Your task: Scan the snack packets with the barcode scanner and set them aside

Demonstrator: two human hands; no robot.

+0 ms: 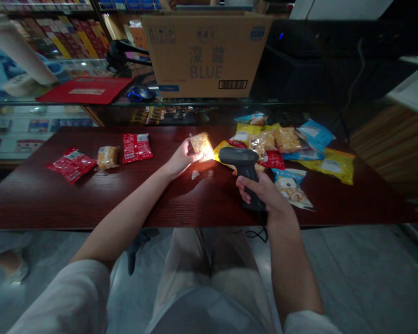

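My left hand (181, 160) is closed on a clear-wrapped snack pack (199, 143), held a little above the dark red-brown table (153, 199). Bright light from a black barcode scanner (240, 160) falls on the pack's right side. Around the scanner's handle wrap the fingers of my right hand (261, 188), and its head points left at the pack. Just behind the scanner lies a pile of snack bags, among them a yellow bag (334, 166), a blue bag (315, 134) and a clear-wrapped pack (287, 139). Nearer me is a blue-and-white bag (292, 188).
On the table's left lie a red packet (72, 163), a clear-wrapped snack (107, 157) and another red packet (137, 147). Behind, a glass counter bears a cardboard box (209, 55), a computer mouse (141, 94) and a red mat (85, 90). The scanner's cable (259, 233) hangs past the front edge.
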